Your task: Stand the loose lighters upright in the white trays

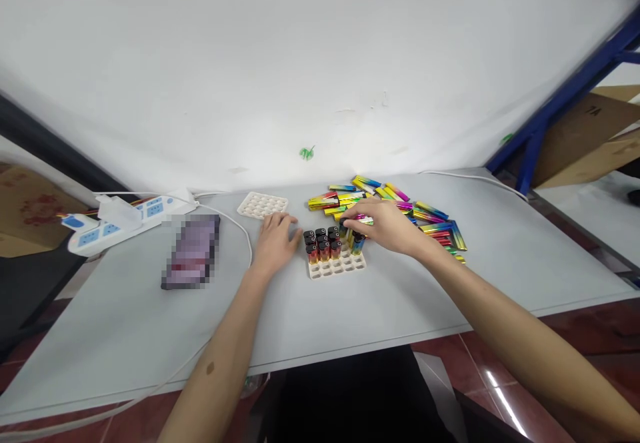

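Observation:
A white tray with rows of slots (339, 268) lies on the table. Several lighters with black tops and shiny red bodies (324, 251) stand upright in its left part. One blue-and-yellow lighter (357, 244) stands at the tray's right side. My right hand (383, 224) pinches the black top of another lighter (344, 228) over the tray's back right; whether its base sits in a slot is hidden. My left hand (276, 243) lies on the table just left of the tray, fingers spread, holding nothing.
Behind my right hand is a loose pile of shiny, multicoloured metallic casings (433, 216). A second white slotted tray (263, 204) lies at the back left. Farther left are a blurred-out phone-like object (193, 251), a power strip (133, 220) and a white cable (249, 240).

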Demonstrator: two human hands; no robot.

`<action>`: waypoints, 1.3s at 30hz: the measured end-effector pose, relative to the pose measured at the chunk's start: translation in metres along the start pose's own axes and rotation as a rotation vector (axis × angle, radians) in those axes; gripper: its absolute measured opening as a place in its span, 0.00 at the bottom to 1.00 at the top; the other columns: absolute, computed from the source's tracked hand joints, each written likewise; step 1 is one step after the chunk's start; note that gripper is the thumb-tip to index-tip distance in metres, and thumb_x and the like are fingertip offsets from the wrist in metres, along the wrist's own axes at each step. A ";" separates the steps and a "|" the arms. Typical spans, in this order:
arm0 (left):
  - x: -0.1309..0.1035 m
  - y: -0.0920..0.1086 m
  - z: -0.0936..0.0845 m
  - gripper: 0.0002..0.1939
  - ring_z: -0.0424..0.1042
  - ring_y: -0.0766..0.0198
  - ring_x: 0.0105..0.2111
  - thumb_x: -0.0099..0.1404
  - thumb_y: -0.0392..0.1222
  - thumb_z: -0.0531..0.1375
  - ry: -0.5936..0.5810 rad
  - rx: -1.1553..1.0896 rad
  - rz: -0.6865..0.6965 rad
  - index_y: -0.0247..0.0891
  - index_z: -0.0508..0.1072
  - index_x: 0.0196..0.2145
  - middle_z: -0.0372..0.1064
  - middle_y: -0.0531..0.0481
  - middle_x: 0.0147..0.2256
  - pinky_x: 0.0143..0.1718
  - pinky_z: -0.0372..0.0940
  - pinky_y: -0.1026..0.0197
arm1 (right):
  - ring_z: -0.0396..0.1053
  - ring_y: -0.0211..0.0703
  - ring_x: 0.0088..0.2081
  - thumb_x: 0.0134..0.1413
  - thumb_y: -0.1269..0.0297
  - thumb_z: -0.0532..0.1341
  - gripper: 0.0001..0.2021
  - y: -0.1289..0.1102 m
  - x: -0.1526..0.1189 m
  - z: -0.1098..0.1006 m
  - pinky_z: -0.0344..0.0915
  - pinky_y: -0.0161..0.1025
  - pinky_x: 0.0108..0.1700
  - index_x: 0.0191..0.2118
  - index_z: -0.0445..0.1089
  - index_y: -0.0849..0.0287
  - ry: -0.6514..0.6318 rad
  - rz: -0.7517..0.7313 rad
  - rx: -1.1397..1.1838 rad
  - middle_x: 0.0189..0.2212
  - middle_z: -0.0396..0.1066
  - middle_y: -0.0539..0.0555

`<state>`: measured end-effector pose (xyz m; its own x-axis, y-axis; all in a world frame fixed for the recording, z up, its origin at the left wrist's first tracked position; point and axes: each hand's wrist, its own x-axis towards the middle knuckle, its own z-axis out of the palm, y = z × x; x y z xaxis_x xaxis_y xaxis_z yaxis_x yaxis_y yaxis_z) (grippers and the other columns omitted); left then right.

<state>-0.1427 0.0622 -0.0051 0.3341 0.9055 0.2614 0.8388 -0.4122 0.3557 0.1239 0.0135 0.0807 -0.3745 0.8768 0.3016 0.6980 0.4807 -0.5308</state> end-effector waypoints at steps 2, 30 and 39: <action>0.000 0.000 0.000 0.14 0.61 0.47 0.56 0.69 0.45 0.54 -0.001 0.000 0.000 0.40 0.71 0.48 0.67 0.41 0.51 0.59 0.58 0.45 | 0.73 0.48 0.45 0.62 0.60 0.60 0.10 -0.001 0.000 -0.002 0.66 0.46 0.49 0.42 0.78 0.55 0.048 -0.011 0.001 0.41 0.79 0.54; 0.000 0.001 -0.001 0.15 0.61 0.47 0.55 0.69 0.46 0.53 -0.010 0.011 -0.003 0.39 0.72 0.48 0.67 0.41 0.51 0.59 0.58 0.45 | 0.71 0.53 0.50 0.64 0.62 0.58 0.12 -0.013 -0.006 -0.002 0.64 0.51 0.53 0.46 0.77 0.56 -0.119 -0.028 -0.117 0.44 0.77 0.57; 0.000 0.000 0.001 0.14 0.61 0.47 0.55 0.69 0.45 0.54 -0.002 0.016 0.003 0.39 0.72 0.48 0.67 0.41 0.51 0.60 0.57 0.45 | 0.74 0.52 0.46 0.65 0.53 0.55 0.16 0.041 -0.062 -0.038 0.68 0.47 0.47 0.46 0.76 0.55 0.289 0.360 -0.178 0.45 0.77 0.57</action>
<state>-0.1427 0.0625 -0.0059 0.3377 0.9043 0.2612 0.8444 -0.4136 0.3404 0.1988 -0.0218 0.0704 0.0760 0.9357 0.3446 0.8547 0.1168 -0.5058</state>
